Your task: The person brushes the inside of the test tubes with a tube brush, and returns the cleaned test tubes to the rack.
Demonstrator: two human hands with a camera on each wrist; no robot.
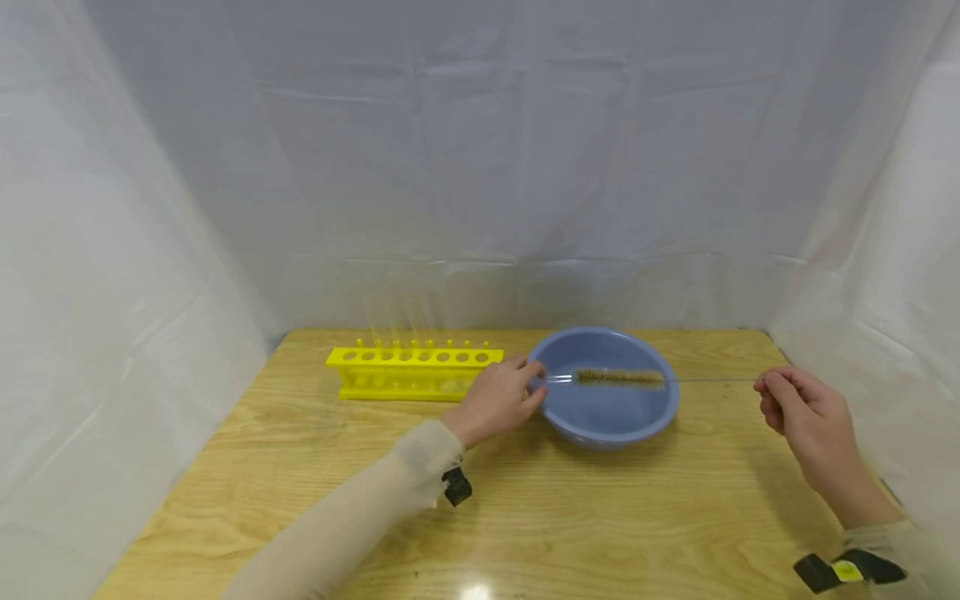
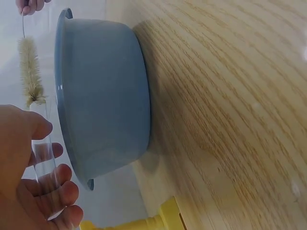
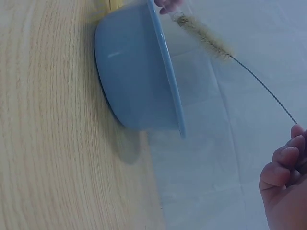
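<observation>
Over the left rim of a blue basin (image 1: 607,421), my left hand (image 1: 501,398) holds a clear glass test tube (image 2: 45,163) between thumb and fingers, its mouth facing right. A test tube brush (image 1: 618,379) with tan bristles lies level above the basin, its tip at the tube's mouth. Whether the tip is inside the tube is hard to tell. Off to the right, my right hand (image 1: 813,421) pinches the far end of the brush's thin twisted wire handle (image 3: 264,86). The wire bows slightly in the right wrist view.
A yellow test tube rack (image 1: 416,358) stands left of the basin, partly behind my left hand. Several clear tubes (image 1: 397,321) rise faintly at its back. The wooden table (image 1: 525,517) has white sheeting (image 1: 525,167) behind it and at both sides.
</observation>
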